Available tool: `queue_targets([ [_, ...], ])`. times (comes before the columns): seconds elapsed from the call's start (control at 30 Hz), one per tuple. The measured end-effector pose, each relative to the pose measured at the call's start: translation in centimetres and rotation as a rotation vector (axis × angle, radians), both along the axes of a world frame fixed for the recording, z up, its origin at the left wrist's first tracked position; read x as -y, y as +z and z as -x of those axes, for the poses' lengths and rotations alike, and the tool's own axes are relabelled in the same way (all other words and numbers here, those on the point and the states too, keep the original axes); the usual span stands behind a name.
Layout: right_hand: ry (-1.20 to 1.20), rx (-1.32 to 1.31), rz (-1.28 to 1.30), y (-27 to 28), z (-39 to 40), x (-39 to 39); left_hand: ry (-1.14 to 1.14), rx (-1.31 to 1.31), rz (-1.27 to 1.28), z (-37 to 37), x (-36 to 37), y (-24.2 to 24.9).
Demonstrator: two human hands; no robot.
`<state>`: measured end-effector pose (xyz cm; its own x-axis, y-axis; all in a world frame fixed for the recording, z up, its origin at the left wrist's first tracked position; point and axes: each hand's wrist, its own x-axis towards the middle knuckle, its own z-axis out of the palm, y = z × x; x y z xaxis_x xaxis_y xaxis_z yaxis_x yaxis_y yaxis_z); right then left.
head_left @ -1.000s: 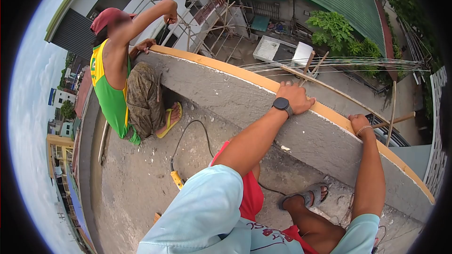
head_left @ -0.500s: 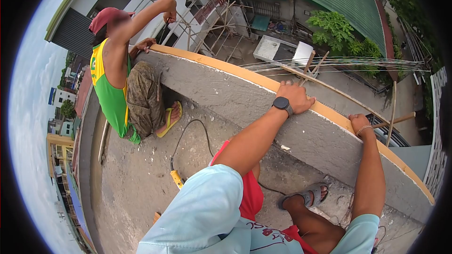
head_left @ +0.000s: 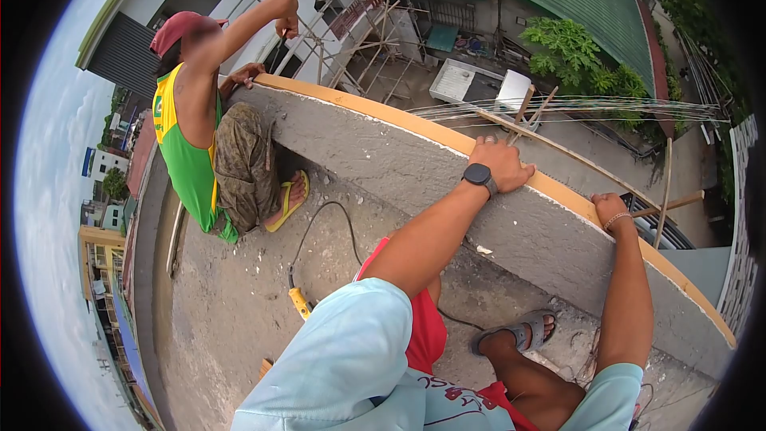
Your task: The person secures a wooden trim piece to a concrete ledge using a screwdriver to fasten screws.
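Note:
A long, thin tan wooden board (head_left: 383, 110) lies along the top of a rough grey concrete parapet (head_left: 383, 148). My left hand (head_left: 501, 164), with a dark watch on the wrist, grips the board near its middle, fingers curled over the far edge. Farther right, my right hand (head_left: 612, 209), wearing a bracelet, also holds the board, its fingertips partly hidden beyond the edge. At the board's far left end, a co-worker's hand (head_left: 246, 74) rests on it. The co-worker's other hand (head_left: 287, 27) is raised in a fist around a thin dark object I cannot make out.
A co-worker (head_left: 187, 136) crouches at the left against the parapet. A yellow power tool (head_left: 299, 303) with a black cord lies on the concrete floor (head_left: 231, 303). Beyond the parapet are a drop, wires (head_left: 606, 108), wooden poles (head_left: 586, 161) and bamboo scaffolding (head_left: 375, 48).
The co-worker's raised fist and forearm have shifted very slightly. My two hands and the board stay where they were.

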<state>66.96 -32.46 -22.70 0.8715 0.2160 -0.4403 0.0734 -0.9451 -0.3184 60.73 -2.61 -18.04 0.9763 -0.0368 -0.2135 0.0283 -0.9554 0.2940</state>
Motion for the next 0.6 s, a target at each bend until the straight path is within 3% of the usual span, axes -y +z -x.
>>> queue_targets([
  [0.6,-0.013,0.008,0.001,0.0,0.0,-0.1,-0.010,-0.008,-0.020,0.0,0.0,0.0],
])
